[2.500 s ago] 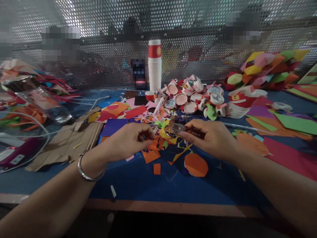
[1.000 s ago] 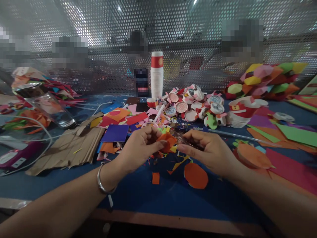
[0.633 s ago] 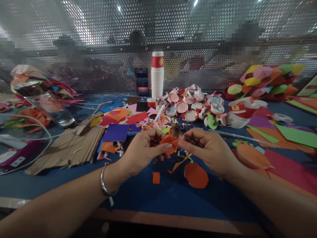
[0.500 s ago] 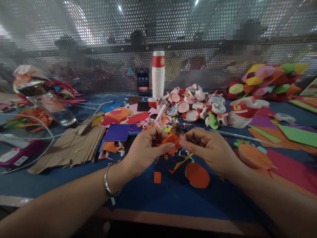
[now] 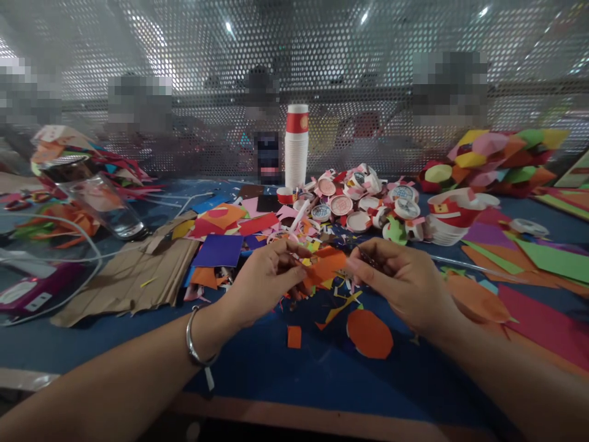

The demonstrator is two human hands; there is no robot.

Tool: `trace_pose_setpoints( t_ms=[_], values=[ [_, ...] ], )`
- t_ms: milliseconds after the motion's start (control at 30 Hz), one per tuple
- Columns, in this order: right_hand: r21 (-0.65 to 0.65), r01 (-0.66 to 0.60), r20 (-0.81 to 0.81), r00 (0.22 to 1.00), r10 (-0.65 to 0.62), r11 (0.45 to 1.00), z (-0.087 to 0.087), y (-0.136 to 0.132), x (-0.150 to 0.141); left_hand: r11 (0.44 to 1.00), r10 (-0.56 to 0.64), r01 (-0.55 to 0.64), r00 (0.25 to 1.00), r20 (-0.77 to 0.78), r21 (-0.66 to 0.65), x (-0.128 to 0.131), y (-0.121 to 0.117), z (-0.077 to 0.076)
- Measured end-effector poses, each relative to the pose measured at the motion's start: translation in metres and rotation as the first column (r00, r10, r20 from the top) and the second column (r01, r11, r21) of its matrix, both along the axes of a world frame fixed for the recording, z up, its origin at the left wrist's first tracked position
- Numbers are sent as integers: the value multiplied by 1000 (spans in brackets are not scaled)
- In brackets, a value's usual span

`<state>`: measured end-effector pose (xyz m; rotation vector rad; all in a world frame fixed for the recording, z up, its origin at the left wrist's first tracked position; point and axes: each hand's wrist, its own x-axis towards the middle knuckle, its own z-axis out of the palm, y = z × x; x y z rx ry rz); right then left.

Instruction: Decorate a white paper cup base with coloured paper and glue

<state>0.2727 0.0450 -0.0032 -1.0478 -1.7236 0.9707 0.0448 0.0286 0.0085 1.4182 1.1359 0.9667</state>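
My left hand (image 5: 269,276) is closed, its thumb and fingers pinching a piece of orange paper (image 5: 327,265). The paper extends to the right, across the gap between my hands. My right hand (image 5: 396,279) is also closed, its fingertips at the paper's right end. Something dark and thin (image 5: 369,259) shows among the right fingers; its kind cannot be made out. On the blue table (image 5: 317,380) below lie a small orange paper square (image 5: 294,336) and a rounded orange paper piece (image 5: 370,333).
Paper scraps (image 5: 340,304) lie beyond my hands. Behind them stand a tall stack of paper cups (image 5: 297,150) and a heap of cup pieces (image 5: 341,204). Corrugated cardboard (image 5: 138,276), blue paper (image 5: 218,250) and a clear bottle (image 5: 108,205) are leftward; coloured sheets (image 5: 543,319) lie rightward.
My hands have moved slightly apart. The orange paper, folded or bunched between the fingers before, now shows flatter and wider. The view has tilted slightly.
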Motion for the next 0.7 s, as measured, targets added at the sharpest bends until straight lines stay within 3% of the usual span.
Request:
trace_pose_setpoints(
  t_ms=[167,400,567,700],
  values=[
    [247,27,161,985,-68,969,-1,-3,3,991,-106,109,994,38,-80,3,-5,5],
    [477,-163,357,934,-21,864,-6,-3,6,989,-100,113,984,146,-90,3,-6,1],
    [503,-272,424,905,40,821,-7,-1,8,995,-98,99,994,37,-12,1,-3,-2],
    [440,-285,400,911,98,851,-8,-2,8,995,-64,66,998,-26,70,-1,-1,-4]
  ],
)
